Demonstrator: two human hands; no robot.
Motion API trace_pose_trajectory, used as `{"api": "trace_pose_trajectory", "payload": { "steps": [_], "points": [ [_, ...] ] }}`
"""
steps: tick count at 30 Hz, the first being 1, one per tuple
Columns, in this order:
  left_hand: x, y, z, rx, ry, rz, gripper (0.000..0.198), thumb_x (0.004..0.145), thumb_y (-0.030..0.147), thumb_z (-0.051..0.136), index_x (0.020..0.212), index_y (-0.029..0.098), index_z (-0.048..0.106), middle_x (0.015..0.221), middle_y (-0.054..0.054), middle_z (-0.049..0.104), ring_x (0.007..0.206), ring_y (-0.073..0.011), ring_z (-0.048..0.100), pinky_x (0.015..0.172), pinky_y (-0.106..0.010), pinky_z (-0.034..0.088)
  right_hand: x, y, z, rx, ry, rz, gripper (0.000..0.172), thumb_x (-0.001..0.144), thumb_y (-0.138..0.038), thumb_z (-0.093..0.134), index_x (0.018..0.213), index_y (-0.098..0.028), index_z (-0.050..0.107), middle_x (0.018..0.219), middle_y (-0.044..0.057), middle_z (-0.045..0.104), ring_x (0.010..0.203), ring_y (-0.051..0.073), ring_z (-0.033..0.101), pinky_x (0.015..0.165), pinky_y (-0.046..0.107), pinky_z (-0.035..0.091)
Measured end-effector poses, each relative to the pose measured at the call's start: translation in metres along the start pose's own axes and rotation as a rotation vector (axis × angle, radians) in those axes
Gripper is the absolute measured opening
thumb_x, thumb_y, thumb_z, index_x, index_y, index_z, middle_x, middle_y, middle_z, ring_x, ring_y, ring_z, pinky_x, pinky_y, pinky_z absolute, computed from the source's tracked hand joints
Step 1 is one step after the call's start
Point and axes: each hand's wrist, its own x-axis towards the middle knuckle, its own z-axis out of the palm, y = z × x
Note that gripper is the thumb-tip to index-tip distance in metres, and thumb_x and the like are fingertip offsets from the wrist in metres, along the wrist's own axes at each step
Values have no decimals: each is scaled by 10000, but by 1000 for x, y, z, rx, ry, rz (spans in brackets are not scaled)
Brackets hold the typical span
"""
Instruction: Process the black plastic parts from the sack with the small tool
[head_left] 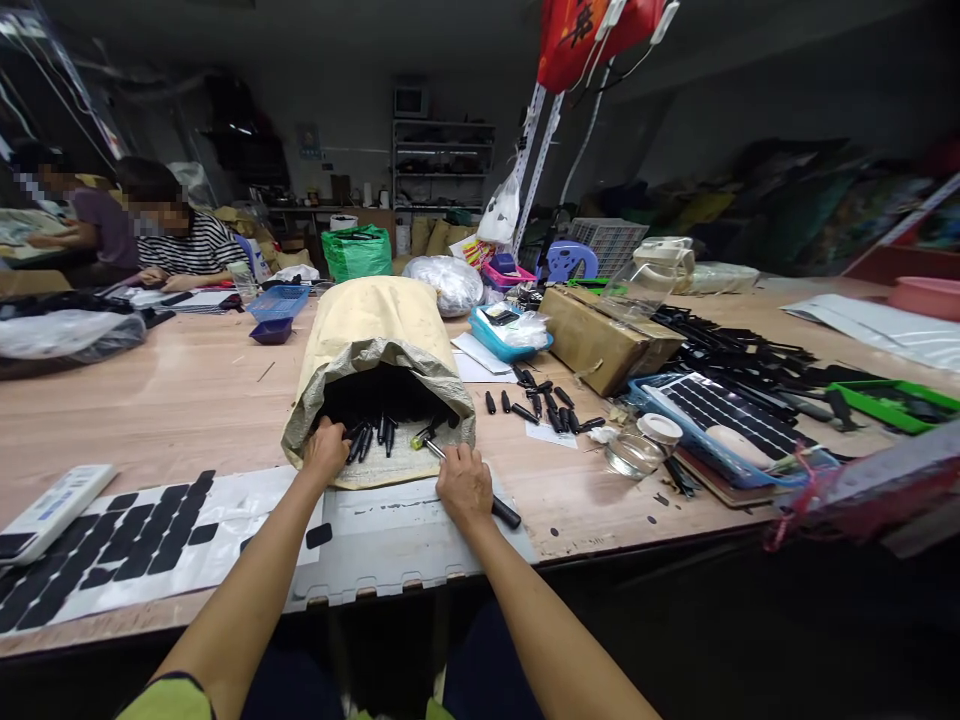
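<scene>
A large tan paper sack (375,310) lies on its side with its mouth facing me. Several black, pen-shaped pieces (365,443) rest on the sack's lower lining. At the left of the opening is my left hand (327,452), its fingers curled beside these pieces; what they grip is hidden. My right hand (463,485) is closed around a hammer-like tool (505,512) with a black handle and metal shaft. The tool's small yellow-green head points into the sack's mouth. Beneath the front of the sack lies a grey board (390,545).
Left of the sack are a sheet of black stickers (150,530) and a white box-shaped device (56,510). More black pieces (551,405) lie on the right, near a cardboard box (600,340), a clear jar (637,450) and a blue tray (720,440). A co-worker (187,240) sits far left.
</scene>
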Motion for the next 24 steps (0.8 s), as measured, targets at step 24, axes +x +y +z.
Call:
{"api": "trace_pose_trajectory", "payload": {
  "steps": [24],
  "points": [
    [-54, 33, 58, -388, 4, 307, 131, 822, 270, 658, 937, 217, 689, 943, -38, 638, 953, -222, 526, 872, -339, 426, -3, 3, -29, 405, -26, 61, 308, 962, -260, 394, 1092, -219, 671, 970, 51, 649, 866, 168, 583, 751, 263, 423]
  ]
}}
